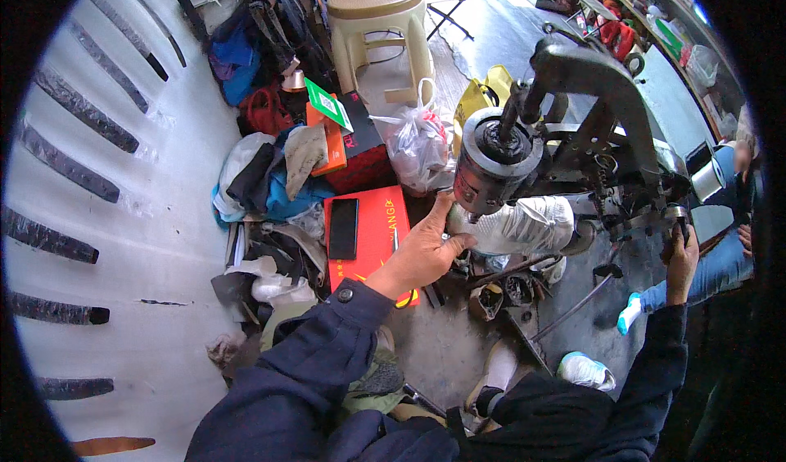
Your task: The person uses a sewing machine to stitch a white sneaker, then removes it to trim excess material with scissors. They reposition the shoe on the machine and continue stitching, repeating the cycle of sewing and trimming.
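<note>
A white sneaker (536, 223) lies sideways under the head of a black, greasy shoe-repair sewing machine (610, 69). My left hand (417, 253) pinches the sneaker's left end between thumb and fingers. The dark round cylinder (498, 167) of the machine head hangs just above and hides part of the sneaker. At the machine's right side my right hand (681, 261) is closed round a hand crank (675, 214). My fingers cover most of the crank's grip.
A red box (372, 233) with a black phone (344, 228) on it stands left of the machine. Behind are a plastic bag (417, 142) and a beige stool (377, 11). Cloths and bags pile at the left. A loose white shoe (585, 370) and another person's leg (696, 269) are at the right.
</note>
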A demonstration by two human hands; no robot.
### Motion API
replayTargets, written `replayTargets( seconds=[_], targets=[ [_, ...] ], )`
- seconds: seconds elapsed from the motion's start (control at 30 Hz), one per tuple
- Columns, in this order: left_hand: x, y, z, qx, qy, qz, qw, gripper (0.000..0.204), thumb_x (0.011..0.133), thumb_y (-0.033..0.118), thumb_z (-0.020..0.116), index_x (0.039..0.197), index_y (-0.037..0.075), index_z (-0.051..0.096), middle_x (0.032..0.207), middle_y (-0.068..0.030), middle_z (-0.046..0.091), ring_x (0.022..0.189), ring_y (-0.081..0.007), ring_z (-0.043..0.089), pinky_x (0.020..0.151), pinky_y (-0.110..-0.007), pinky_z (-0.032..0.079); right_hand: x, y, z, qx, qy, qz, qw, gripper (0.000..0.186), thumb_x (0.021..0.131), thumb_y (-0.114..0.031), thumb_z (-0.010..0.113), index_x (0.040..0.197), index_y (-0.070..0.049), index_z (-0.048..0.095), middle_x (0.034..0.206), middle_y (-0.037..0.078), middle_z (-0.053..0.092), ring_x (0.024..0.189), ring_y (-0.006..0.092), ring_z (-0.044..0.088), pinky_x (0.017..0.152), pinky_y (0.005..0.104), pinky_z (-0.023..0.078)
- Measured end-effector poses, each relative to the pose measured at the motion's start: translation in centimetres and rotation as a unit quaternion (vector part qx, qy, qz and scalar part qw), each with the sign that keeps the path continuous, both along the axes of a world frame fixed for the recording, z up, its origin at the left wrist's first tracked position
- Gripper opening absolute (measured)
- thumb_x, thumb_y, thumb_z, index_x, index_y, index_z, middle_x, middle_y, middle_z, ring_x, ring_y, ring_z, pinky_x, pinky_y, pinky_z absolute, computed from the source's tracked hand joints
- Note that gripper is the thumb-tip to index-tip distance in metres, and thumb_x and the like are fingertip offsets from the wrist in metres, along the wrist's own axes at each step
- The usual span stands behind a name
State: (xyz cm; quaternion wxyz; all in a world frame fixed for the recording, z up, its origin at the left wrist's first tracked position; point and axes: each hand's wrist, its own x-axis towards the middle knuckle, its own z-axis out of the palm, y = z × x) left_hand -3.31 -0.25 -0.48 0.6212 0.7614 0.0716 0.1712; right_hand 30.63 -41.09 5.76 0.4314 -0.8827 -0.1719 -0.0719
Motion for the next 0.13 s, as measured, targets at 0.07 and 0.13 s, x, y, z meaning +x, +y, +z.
replayTargets(
  seconds=[0.07,0.13],
  targets=[
    [0.0,0.0,-0.2,-0.008,0.003,-0.003,1.0,0.073,0.095,0.011,0.068,0.156,0.009,0.028,0.144,-0.0172,0.052,0.127,-0.0276,0.052,0.109,-0.036,0.039,2.8,-2.5,-3.1,-0.031,-0.05,0.001,0.998,0.024,0.105,-0.023,0.054,0.11,-0.001,0.059,0.079,0.003,0.052,0.065,0.0123,0.046,0.057,0.0282,0.038],
    [0.0,0.2,-0.4,-0.014,0.003,-0.002,1.0,0.073,0.095,0.012,0.068,0.156,0.01,0.028,0.144,-0.0172,0.052,0.128,-0.0283,0.052,0.109,-0.036,0.039,5.2,-5.7,-6.8,0.007,0.068,0.033,0.997,0.025,0.104,-0.024,0.056,0.114,-0.001,0.058,0.085,0.005,0.056,0.071,0.0139,0.049,0.063,0.0303,0.042]
  ],
)
